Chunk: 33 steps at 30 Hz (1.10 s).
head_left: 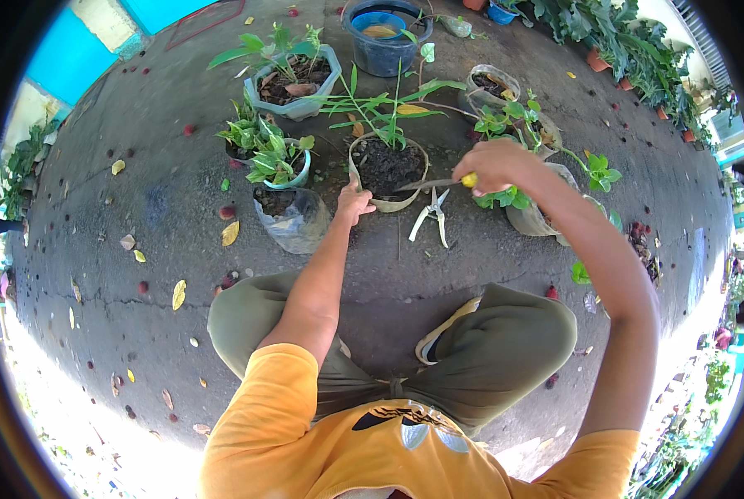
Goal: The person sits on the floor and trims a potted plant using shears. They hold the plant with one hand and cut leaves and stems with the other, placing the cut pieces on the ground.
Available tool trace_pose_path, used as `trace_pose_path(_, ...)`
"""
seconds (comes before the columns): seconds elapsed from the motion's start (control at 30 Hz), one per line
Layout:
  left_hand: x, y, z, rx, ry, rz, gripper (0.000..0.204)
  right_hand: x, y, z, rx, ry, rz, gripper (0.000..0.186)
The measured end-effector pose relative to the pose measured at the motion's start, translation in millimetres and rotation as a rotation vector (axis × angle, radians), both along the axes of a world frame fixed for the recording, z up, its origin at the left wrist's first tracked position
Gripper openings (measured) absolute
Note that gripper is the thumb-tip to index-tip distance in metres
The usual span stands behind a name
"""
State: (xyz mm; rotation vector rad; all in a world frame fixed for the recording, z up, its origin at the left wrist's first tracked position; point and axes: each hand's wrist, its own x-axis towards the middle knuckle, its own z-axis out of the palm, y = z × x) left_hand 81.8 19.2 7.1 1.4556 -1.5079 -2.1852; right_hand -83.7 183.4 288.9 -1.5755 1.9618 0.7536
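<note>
A round grow bag [427, 148] full of dark soil holds a plant with long narrow leaves [386, 125]. My left hand [355, 202] is closed on its near left rim. In my right hand [498, 166], to the right of the bag, is a small yellow-handled garden tool [470, 180]. Its narrow grey blade reaches left over the rim, with the tip at the soil; I cannot tell how deep. Pruning shears [432, 219] with pale handles lie on the ground just in front of the bag, their blades apart and pointing away from me.
Leafy plants in a cut plastic container [313, 101], a light-blue pot [299, 175] and a clear plastic bag [295, 224] stand left. More bagged plants [530, 218] crowd the right. A dark bucket [388, 54] stands behind. Fallen leaves [230, 234] dot the ground.
</note>
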Motion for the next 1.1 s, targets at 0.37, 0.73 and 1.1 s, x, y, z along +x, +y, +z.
trace_pose_path(0.37,-0.7,3.0,10.4,-0.013,0.051,0.103,0.079,4.4,14.7,-47.6,-0.116,-0.15,-0.144,0.046)
trace_pose_path(0.73,0.3,-0.5,8.6,0.02,0.03,0.104,0.084,17.1,-7.2,-60.3,-0.036,-0.099,-0.028,0.045)
trace_pose_path(1.1,7.2,-9.5,-3.3,0.144,0.154,0.05,0.088,-15.8,4.8,-44.7,-0.209,-0.438,-0.192,0.043)
